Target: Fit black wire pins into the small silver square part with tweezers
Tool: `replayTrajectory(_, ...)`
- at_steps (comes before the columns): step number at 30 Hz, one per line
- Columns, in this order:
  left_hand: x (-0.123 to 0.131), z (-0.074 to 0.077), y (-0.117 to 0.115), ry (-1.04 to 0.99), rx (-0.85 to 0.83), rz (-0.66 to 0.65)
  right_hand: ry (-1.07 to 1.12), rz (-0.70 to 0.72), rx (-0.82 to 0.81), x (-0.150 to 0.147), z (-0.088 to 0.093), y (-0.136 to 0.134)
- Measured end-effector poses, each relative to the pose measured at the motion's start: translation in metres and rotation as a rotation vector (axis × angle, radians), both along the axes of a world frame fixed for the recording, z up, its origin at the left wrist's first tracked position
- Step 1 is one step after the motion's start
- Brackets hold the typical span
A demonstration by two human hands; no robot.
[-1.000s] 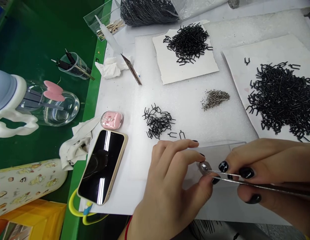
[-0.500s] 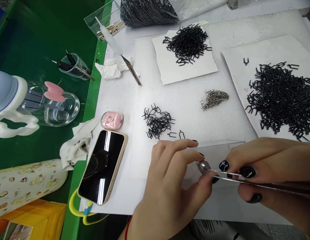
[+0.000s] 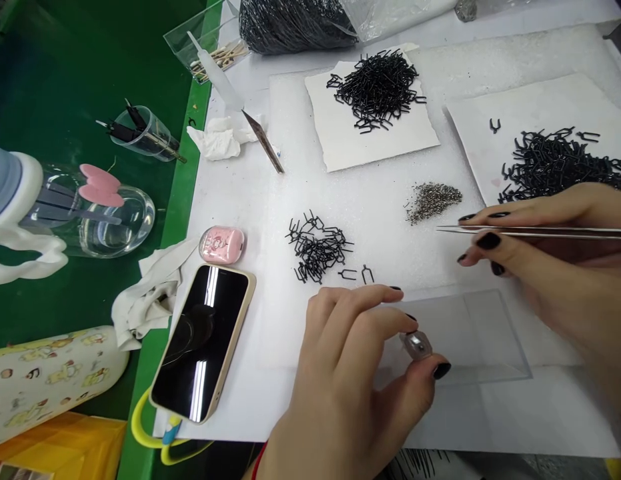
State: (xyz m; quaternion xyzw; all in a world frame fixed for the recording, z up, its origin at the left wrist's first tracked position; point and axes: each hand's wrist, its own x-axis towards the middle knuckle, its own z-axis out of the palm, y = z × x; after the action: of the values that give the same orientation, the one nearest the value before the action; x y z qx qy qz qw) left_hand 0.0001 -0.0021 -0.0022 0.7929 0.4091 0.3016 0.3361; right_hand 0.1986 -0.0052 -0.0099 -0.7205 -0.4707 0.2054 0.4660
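Observation:
Between thumb and index finger, my left hand (image 3: 350,380) pinches a small clear, shiny rounded piece (image 3: 417,345). It is held over a clear plastic plate (image 3: 475,333) lying on the table. My right hand (image 3: 555,260) grips metal tweezers (image 3: 520,231), whose tips point left, just below a small heap of tiny metallic bits (image 3: 433,202). Whether the tips hold anything is too small to tell. Close to my left hand lies a small pile of black forked pieces (image 3: 317,248), with two loose ones beside it. Behind my right hand is a larger pile of black forked pieces (image 3: 555,163) on paper.
Another black pile (image 3: 377,87) rests on torn white paper (image 3: 335,143). At left are a phone (image 3: 203,343), a pink earbud case (image 3: 221,245), a blade (image 3: 263,141) and crumpled tissue (image 3: 223,139). Beyond the table edge stand a water bottle (image 3: 117,220) and a cup of tools (image 3: 145,137).
My right hand has moved up and away from the small clear piece, taking the tweezers toward the metallic bits. My left hand keeps its pinch, almost in place.

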Motion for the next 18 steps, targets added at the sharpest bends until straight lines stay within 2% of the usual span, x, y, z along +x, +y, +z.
replayTrajectory(3, 0.0, 0.0, 0.0, 0.008, -0.006, -0.002, -0.042, 0.003, -0.066, -0.008, 0.003, 0.006)
replayTrajectory(10, -0.001, -0.001, -0.001, -0.007, -0.007, -0.013, -0.053, 0.054, -0.053, -0.004, -0.006, 0.009)
replayTrajectory(18, 0.0, -0.001, 0.001, -0.018, -0.012, -0.005, -0.056, 0.093, -0.053, -0.001, -0.007, 0.011)
